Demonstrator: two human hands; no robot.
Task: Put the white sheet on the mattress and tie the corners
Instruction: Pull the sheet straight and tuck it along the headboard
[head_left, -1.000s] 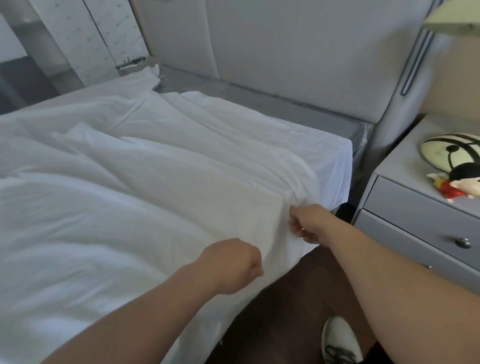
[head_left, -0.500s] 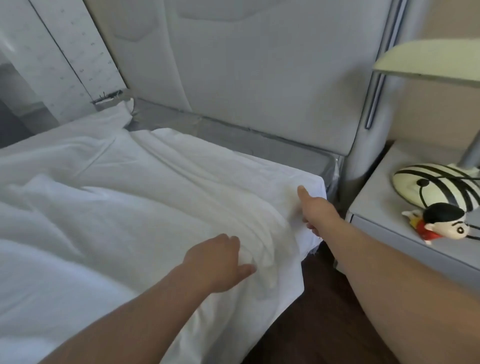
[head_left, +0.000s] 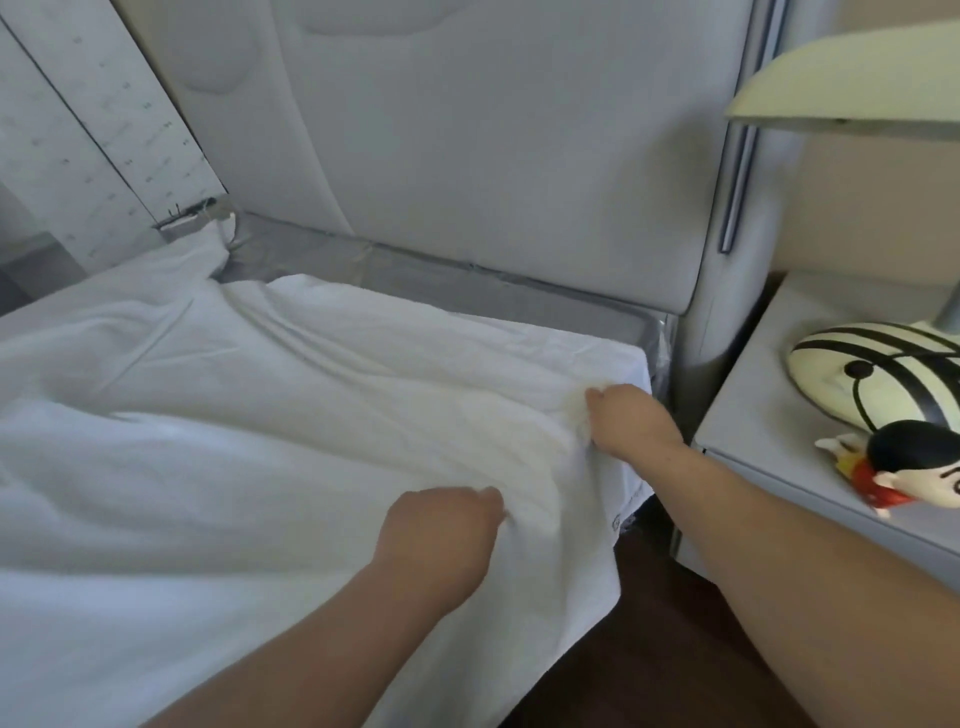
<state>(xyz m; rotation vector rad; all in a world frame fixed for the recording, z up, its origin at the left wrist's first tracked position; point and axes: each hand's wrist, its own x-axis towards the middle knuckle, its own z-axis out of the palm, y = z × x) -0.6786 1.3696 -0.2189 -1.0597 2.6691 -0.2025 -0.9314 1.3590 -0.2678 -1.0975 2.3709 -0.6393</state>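
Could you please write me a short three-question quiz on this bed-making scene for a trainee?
1. True or false: both hands grip the sheet.
2. Which strip of the mattress lies uncovered? A) along the headboard B) along the nightstand C) none
3. Fill in: the loose sheet corner hangs down below the ____ hand.

Key
1. True: the left hand and the right hand each bunch cloth in curled fingers.
2. A: a grey strip shows between sheet and headboard.
3. Right: the corner drapes over the mattress side, not tied.
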